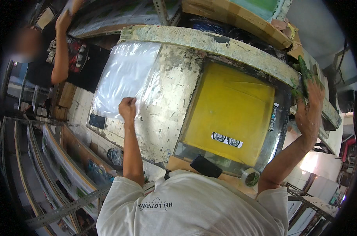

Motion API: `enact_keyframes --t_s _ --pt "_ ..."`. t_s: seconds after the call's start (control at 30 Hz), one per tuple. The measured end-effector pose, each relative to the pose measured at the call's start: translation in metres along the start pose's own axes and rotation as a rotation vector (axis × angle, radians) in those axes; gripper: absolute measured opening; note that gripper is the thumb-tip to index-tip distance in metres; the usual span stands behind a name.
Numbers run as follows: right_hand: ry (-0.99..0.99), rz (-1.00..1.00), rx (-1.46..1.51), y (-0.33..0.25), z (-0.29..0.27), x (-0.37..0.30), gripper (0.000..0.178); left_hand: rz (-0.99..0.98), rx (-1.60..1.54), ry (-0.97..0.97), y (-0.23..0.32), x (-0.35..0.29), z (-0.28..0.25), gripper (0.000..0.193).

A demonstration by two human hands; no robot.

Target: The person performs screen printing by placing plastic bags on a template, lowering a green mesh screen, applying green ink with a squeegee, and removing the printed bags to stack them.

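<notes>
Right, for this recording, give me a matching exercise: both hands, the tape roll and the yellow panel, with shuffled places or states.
1. Left hand
2. Right hand
3. Tape roll
4. Yellow panel

A. Right of the black phone nearest the person's body
B. Bears a black-and-white label
C. At the clear plastic sheet
D. Smeared green, fingers extended

Pairs: 1-C, 2-D, 3-A, 4-B

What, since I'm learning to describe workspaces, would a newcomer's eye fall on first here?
Probably the bright yellow panel, right of centre. Next, the green-stained fingers of the right hand, beyond the panel's right side, and the shiny clear plastic to the left, by the left hand.
</notes>
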State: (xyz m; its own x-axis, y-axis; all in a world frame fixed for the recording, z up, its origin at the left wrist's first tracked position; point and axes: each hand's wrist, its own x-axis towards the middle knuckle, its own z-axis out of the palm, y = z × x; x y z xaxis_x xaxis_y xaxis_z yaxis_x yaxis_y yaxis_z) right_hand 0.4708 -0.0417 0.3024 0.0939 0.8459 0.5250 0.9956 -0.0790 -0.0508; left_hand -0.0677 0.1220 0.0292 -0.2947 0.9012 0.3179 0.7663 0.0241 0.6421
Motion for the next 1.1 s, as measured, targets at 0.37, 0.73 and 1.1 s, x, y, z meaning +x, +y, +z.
enact_keyframes --t_s 0.37,0.73,1.1 --pt "0.012 -0.045 0.005 -0.004 -0.001 0.003 0.049 -0.050 -0.072 0.025 0.111 0.015 0.024 0.010" --pt "0.032 -0.039 -0.038 -0.002 0.003 -0.002 0.048 0.602 0.194 -0.880 0.161 -0.068 0.047 0.049" --pt "0.137 -0.196 0.068 -0.010 -0.001 0.014 0.045 0.986 0.045 -0.902 0.229 -0.159 0.178 0.067"
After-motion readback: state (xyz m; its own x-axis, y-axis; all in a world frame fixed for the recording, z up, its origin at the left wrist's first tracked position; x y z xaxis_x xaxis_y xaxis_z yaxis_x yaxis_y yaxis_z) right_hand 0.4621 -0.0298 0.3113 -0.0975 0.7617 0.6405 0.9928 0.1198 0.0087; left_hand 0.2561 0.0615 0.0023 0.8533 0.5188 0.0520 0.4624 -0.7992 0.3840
